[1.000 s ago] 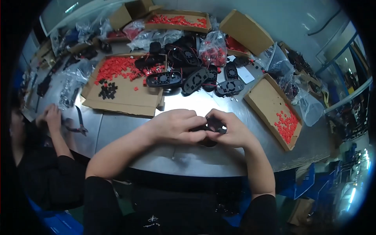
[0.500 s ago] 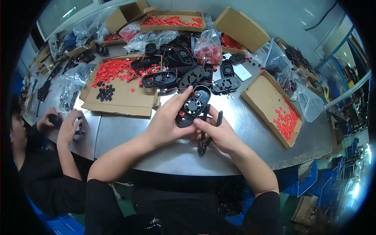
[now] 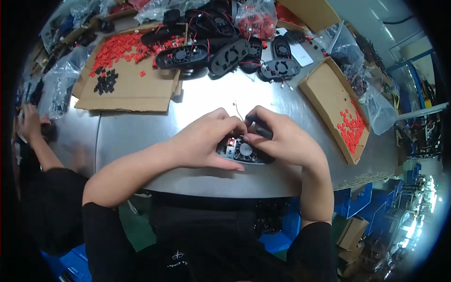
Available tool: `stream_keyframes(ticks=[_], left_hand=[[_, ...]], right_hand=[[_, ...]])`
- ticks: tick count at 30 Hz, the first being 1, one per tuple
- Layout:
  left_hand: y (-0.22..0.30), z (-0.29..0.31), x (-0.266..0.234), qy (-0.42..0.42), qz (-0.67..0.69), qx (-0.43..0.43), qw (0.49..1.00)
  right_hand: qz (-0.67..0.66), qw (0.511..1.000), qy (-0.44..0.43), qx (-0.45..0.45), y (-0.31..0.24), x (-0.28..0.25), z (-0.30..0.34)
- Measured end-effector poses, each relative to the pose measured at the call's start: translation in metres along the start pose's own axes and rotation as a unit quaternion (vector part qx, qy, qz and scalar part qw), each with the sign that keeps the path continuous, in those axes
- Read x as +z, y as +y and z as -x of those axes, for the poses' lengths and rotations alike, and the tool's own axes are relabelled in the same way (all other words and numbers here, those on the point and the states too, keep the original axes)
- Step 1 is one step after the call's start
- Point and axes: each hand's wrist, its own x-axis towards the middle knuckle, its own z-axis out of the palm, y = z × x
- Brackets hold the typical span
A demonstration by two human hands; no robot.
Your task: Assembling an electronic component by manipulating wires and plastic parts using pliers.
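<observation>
A black oval housing (image 3: 250, 158), grey round hub (image 3: 245, 149) facing up, lies crosswise between the fingers (image 3: 230, 164).

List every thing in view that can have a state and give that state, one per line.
Left hand: closed on the black housing
Right hand: gripping a dark tool, mostly hidden
Black housing: open, insides showing
Left cardboard tray: open, partly filled
Right cardboard tray: open, partly filled
Clear bag: filled, closure unclear

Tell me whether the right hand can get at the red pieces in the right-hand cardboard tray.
Probably yes, across the metal tabletop: the open cardboard tray leaves the red pieces uncovered. The right hand, though, holds a dark handle, which might hamper picking them up.
</observation>
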Motion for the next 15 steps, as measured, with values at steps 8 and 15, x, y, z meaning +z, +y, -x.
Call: stream_keyframes(ticks=[8,15], left_hand=[[-0.009,0.003,0.01,0.041,-0.132,0.026,0.99],[-0.007,0.007,0.007,0.046,-0.119,0.057,0.99]], right_hand=[[0.023,0.999,-0.021,-0.04,0.002,-0.001,-0.001],[0.0,0.976,0.19,-0.102,0.003,0.001,0.003]])
